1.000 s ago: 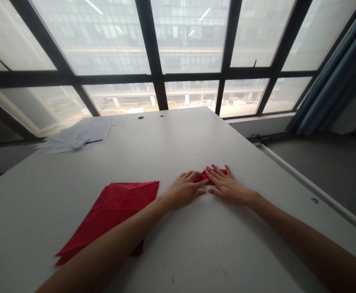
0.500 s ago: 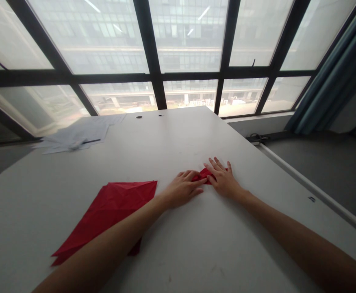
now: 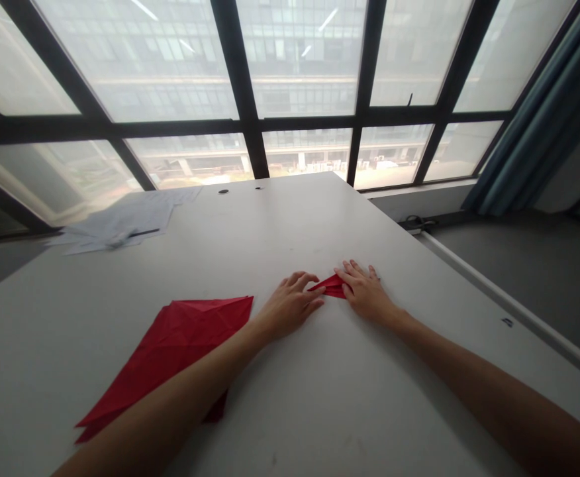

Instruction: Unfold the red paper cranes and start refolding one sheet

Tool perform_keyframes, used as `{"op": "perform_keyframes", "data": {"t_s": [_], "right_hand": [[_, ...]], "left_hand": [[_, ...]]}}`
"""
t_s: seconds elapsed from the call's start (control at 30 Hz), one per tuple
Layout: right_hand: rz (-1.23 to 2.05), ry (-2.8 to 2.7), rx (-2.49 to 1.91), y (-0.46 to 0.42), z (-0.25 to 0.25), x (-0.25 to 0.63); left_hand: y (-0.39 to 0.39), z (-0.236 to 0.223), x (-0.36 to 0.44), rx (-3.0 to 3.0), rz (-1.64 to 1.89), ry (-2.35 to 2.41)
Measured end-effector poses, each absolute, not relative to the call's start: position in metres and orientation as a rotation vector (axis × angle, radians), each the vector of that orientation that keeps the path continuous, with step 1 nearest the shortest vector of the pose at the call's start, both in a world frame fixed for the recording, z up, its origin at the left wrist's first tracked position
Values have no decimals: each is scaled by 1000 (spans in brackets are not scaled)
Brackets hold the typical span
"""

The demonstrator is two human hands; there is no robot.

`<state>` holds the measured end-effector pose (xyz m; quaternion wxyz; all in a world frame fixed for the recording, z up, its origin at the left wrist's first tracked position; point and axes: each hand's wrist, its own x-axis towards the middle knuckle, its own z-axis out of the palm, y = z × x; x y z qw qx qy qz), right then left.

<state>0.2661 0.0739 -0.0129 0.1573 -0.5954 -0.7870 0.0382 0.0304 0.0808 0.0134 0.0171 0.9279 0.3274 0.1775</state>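
A small folded piece of red paper [image 3: 332, 285] lies on the white table, narrowing to a point on its left. My right hand [image 3: 364, 290] rests flat over its right part, fingers stretched out, and hides that end. At the pointed left end is my left hand [image 3: 290, 303], its fingers apart and the fingertips at or just over the tip; whether they touch is hard to make out. Nothing is gripped in either hand. Under my left forearm, to the left, a larger folded sheet of red paper [image 3: 183, 328] is partly hidden.
The white table [image 3: 280, 228] reaches to the windows. Loose white papers [image 3: 121, 215] with a dark pen [image 3: 144, 232] lie at its far left. A round dark hole cover [image 3: 223, 191] sits near the far edge. A blue curtain [image 3: 533, 126] hangs at the right.
My left hand has drawn back slightly to the left and its fingers have lifted, baring the paper's pointed left end. My right hand remains on the paper, its fingers closer together.
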Motion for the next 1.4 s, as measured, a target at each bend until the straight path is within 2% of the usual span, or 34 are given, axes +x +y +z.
{"op": "perform_keyframes", "data": {"t_s": [0.3, 0.47, 0.6, 1.2, 1.27, 1.4], "right_hand": [[118, -2234, -1689, 73, -13, 266], [103, -2238, -1691, 73, -13, 265], [95, -2237, -1700, 72, -12, 265], [127, -2204, -1687, 72, -11, 264], [96, -2200, -1670, 71, -11, 263], [9, -2181, -1619, 68, -7, 264]], "left_hand": [[93, 11, 24, 2616, 822, 1249], [84, 10, 29, 2864, 524, 1001], [78, 11, 30, 2930, 380, 1029], [92, 16, 20, 2662, 927, 1325], [88, 17, 23, 2742, 851, 1186], [79, 12, 30, 2908, 482, 896]]}}
